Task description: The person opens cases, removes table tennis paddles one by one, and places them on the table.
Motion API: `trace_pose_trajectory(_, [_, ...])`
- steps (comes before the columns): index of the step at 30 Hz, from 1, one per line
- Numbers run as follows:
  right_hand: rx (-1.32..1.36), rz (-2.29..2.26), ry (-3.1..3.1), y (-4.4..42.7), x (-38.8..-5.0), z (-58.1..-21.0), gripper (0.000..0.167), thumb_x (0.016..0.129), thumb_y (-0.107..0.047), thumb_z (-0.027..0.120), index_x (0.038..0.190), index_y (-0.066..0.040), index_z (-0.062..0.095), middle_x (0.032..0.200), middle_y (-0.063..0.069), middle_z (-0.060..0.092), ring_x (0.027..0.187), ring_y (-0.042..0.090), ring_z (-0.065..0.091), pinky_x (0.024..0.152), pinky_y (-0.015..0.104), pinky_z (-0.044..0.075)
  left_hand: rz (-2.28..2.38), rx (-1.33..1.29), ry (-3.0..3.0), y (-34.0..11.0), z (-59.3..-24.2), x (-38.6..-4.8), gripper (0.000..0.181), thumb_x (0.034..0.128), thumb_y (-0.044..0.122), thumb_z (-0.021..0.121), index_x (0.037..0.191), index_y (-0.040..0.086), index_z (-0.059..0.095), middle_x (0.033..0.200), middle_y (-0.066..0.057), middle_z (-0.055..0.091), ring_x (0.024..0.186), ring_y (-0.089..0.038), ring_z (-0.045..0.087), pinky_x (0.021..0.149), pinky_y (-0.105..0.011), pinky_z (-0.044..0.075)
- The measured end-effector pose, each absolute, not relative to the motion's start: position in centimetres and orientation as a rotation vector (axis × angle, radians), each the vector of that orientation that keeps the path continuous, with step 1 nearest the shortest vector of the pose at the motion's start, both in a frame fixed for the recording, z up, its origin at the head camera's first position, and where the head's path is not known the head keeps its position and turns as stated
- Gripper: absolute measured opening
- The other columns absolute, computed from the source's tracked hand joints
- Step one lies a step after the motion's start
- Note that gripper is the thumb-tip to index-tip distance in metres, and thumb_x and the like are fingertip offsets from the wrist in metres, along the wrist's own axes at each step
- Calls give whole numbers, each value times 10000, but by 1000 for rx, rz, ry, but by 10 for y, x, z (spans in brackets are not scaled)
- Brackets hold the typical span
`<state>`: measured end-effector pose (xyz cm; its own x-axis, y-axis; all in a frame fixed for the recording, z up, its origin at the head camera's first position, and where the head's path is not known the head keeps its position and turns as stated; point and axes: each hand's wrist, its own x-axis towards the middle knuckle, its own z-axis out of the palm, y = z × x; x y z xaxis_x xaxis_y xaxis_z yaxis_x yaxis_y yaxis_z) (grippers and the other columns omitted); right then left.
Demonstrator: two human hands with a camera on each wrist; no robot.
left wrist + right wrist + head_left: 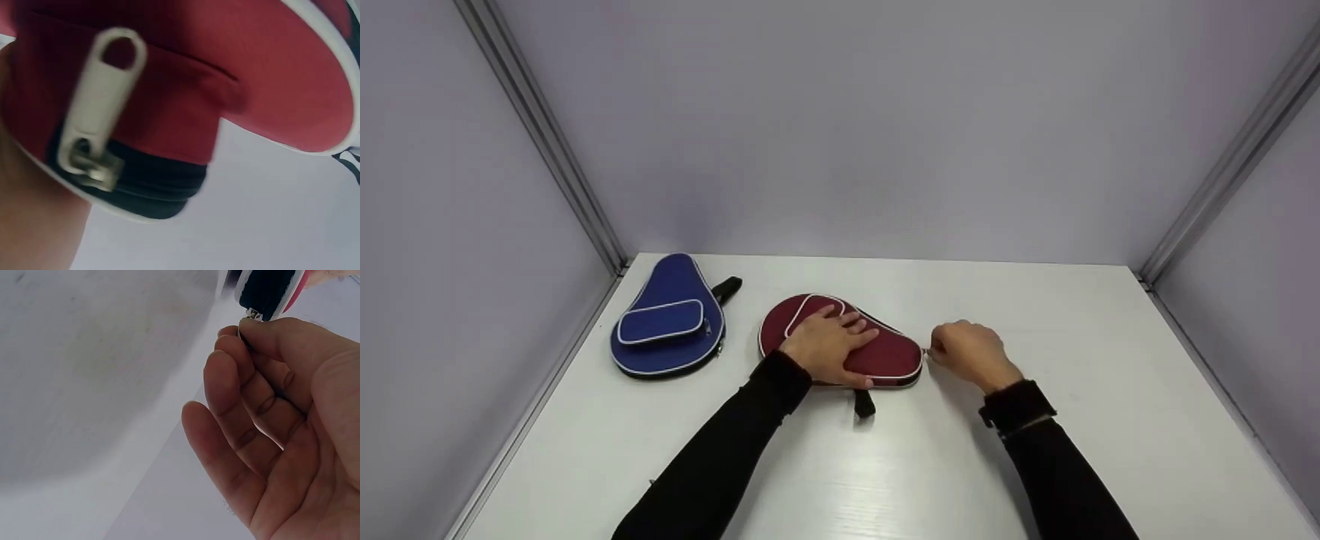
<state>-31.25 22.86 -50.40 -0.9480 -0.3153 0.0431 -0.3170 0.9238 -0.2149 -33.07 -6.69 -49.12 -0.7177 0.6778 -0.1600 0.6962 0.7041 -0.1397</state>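
A dark red table tennis paddle case [894,354] with white piping lies on the white table, its narrow end toward the right. My left hand [829,349] rests on top of it, fingers spread. At the narrow end, my right hand [971,352] pinches a zipper pull between thumb and forefinger; its metal slider [254,314] shows just past the fingertips, while the pull itself is mostly hidden. Up close in the left wrist view hangs another zipper pull [101,104], pale and on the case's pocket [174,107].
A blue paddle case [667,337] with a front pocket and a black strap [727,288] lies at the back left. Another black strap [864,403] sticks out from under the red case. Grey panels [885,135] enclose the white table [1110,420] at the back and sides.
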Motion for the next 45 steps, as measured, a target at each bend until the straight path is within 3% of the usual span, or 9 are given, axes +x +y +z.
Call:
trace_pose_trajectory(10, [535, 334, -3067, 231, -311, -505, 195, 1075, -200, 850, 928, -72, 849, 814, 31, 799, 684, 140, 636, 617, 380, 571, -344, 1234, 2842, -74, -493, -322, 948, 1089, 749, 666, 1850, 246, 407, 1880, -24, 485, 1760, -258, 472, 1484, -549, 326])
trace_pose_trajectory(23, [567, 333, -3103, 230, -309, -500, 165, 1082, -186, 817, 952, -89, 849, 807, 14, 779, 697, 138, 621, 612, 347, 531, -274, 1201, 2873, -74, -497, -324, 919, 1114, 722, 658, 1858, 256, 386, 1891, -22, 468, 1755, -245, 479, 1487, -552, 314])
trace_pose_trajectory(40, [584, 301, -3063, 225, -305, -499, 201, 1034, -112, 815, 836, -100, 786, 723, -25, 678, 666, 124, 527, 587, 317, 441, -160, 1101, 2916, -64, -497, -340, 921, 1106, 687, 689, 1854, 238, 395, 1879, -34, 482, 1760, -256, 471, 1492, -559, 289])
trace_pose_trajectory(45, [608, 253, -3025, 223, -301, -498, 186, 998, -59, 797, 818, -98, 773, 728, -15, 693, 665, 119, 515, 569, 335, 483, -145, 1067, 2920, -59, -496, -344, 916, 1106, 675, 696, 1857, 249, 389, 1881, -22, 481, 1763, -240, 466, 1494, -549, 283])
